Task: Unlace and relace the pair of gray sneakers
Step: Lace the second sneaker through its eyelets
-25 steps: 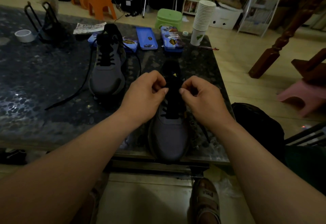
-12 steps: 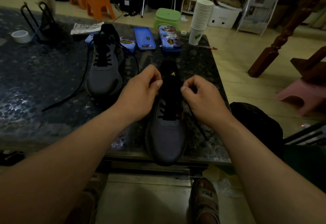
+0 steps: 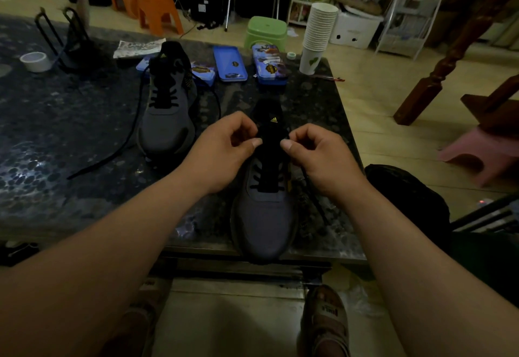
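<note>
Near gray sneaker [image 3: 264, 224] sits at the front edge of the dark surface [image 3: 70, 120], toe toward the person. Both hands at its upper eyelets. Left grip [image 3: 224, 154]: fingers curled, thumb and forefinger pinching the black lace [image 3: 313, 196]. Right grip [image 3: 317, 157]: same pinch, lace tail hanging below. Second gray sneaker [image 3: 168, 120] sits farther left. Blue tins [image 3: 229, 63] and cup stack [image 3: 318, 33] at the far edge.

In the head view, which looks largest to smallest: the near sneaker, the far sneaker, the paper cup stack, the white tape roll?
1. near sneaker
2. far sneaker, smaller probably only because farther away
3. paper cup stack
4. white tape roll
</note>
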`<state>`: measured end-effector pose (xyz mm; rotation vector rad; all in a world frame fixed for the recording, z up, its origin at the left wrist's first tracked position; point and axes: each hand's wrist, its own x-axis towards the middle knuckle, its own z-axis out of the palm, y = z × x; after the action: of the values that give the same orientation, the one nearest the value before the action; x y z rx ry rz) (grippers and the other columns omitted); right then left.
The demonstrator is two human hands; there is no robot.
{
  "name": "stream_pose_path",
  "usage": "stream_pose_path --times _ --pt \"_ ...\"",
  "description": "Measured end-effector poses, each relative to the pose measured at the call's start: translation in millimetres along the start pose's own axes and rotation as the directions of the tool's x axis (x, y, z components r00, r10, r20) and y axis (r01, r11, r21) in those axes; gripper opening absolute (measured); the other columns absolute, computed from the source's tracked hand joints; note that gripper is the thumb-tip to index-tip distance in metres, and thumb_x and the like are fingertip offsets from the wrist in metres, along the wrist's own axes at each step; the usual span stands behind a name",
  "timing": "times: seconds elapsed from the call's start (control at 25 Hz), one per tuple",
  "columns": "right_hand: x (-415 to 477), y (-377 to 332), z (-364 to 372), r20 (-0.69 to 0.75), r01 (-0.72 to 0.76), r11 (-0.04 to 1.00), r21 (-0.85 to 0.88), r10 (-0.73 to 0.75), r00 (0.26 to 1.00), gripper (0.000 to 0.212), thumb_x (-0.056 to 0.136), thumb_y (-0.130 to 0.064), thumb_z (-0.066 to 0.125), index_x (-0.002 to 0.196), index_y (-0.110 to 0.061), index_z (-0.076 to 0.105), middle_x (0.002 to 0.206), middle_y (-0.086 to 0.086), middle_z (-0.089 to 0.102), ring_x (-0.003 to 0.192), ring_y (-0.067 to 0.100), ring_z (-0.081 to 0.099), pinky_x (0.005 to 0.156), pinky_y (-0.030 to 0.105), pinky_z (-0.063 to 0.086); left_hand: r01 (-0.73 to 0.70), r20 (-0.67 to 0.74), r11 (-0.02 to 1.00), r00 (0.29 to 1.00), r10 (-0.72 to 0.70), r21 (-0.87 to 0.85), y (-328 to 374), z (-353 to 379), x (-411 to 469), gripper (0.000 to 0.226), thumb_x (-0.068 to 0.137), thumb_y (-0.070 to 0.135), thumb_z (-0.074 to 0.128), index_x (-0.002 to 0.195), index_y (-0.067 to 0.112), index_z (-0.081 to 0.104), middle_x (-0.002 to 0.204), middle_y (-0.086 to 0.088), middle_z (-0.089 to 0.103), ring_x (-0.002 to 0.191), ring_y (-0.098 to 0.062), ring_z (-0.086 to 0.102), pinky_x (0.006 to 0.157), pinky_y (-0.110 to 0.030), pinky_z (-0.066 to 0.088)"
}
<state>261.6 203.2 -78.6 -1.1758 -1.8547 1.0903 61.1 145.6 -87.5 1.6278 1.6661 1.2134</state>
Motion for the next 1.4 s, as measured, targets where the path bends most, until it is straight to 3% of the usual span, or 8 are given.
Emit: stream_pose_path --times 0.16,0.24,0.36,0.6,0.8,0.92,1.12,1.4 --pt "2.3 2.2 2.4 0.004 -0.073 0.995 0.068 0.073 0.997 0.013 0.098 -0.024 0.07 0.088 -0.016 0.068 0.075 -0.007 0.065 0.07 0.006 0.057 0.069 0.03 0.051 -0.031 -0.021 0.999 0.999 0.032 0.042 2.6 1.9 -0.2 0.015 0.1 0.016 0.065 0.092 0.023 0.054 0.079 0.009 0.056 0.069 -0.003 0.047 0.069 -0.018 0.042" --pt "2.8 4.3 1.3 0.029 -0.102 0.989 0.104 0.1 0.995 0.016 0.099 -0.024 0.069 0.093 -0.009 0.069 0.081 -0.002 0.067 0.076 0.01 0.06 0.076 0.037 0.054 -0.041 -0.021 0.999 0.999 0.041 0.014 3.7 -0.1 0.5 0.009 0.104 0.015 0.059 0.098 0.017 0.052 0.084 0.003 0.063 0.074 -0.011 0.057 0.072 -0.025 0.046" --pt "2.4 4.9 1.1 0.048 -0.122 0.981 0.151 0.115 0.992 0.019 0.099 -0.022 0.068 0.099 -0.003 0.068 0.086 0.002 0.067 0.08 0.013 0.061 0.08 0.035 0.054 -0.027 -0.018 0.999 0.999 0.026 -0.041 2.4 -3.8 3.9 0.006 0.106 0.014 0.055 0.102 0.013 0.051 0.089 -0.006 0.07 0.08 -0.014 0.065 0.075 -0.031 0.049" --pt "1.5 3.5 2.4 0.017 -0.088 0.99 0.114 0.086 0.996 0.011 0.096 -0.021 0.073 0.094 -0.011 0.069 0.084 0.0 0.066 0.078 0.011 0.06 0.08 0.038 0.056 0.049 0.014 0.996 0.999 -0.048 -0.078 1.2 1.7 4.6 0.003 0.1 0.016 0.067 0.099 0.014 0.064 0.085 0.001 0.063 0.071 0.0 0.052 0.071 -0.013 0.045" --pt "1.3 4.4 3.3 0.01 -0.086 0.992 0.09 0.086 0.996 0.014 0.098 -0.021 0.07 0.094 -0.007 0.067 0.082 0.0 0.064 0.075 0.011 0.057 0.076 0.035 0.052 0.023 -0.073 0.999 0.997 -0.027 -0.047 -1.5 1.3 6.7 0.013 0.104 0.02 0.06 0.095 0.01 0.059 0.083 -0.01 0.069 0.075 -0.013 0.061 0.072 -0.033 0.051" --pt "2.0 5.2 2.9 0.016 -0.092 0.992 0.081 0.091 0.996 0.014 0.098 -0.022 0.07 0.092 -0.01 0.067 0.08 -0.002 0.064 0.075 0.011 0.057 0.076 0.036 0.052 0.021 -0.093 0.989 0.995 -0.035 -0.149 2.4 0.1 6.5 0.012 0.107 0.017 0.055 0.095 0.015 0.056 0.084 -0.01 0.071 0.077 -0.014 0.068 0.071 -0.025 0.053" --pt "1.3 6.6 4.5 0.0 -0.081 0.992 0.099 0.082 0.997 0.011 0.096 -0.023 0.073 0.092 -0.014 0.069 0.083 0.0 0.067 0.077 0.011 0.06 0.081 0.042 0.056 0.052 -0.008 0.993 0.999 -0.053 -0.102 -8.5 0.2 6.4 0.01 0.104 0.026 0.061 0.096 0.02 0.059 0.088 -0.009 0.066 0.079 -0.013 0.057 0.078 -0.036 0.05" --pt "0.4 4.5 4.1 -0.018 -0.044 0.999 0.019 0.044 0.999 0.01 0.095 -0.026 0.071 0.088 -0.022 0.066 0.081 -0.001 0.066 0.076 0.013 0.06 0.084 0.053 0.055 0.066 0.023 0.984 0.998 -0.063 -0.167 -16.7 0.8 8.1 0.017 0.101 0.023 0.066 0.088 0.034 0.065 0.085 0.004 0.062 0.079 -0.009 0.053 0.08 -0.033 0.047"
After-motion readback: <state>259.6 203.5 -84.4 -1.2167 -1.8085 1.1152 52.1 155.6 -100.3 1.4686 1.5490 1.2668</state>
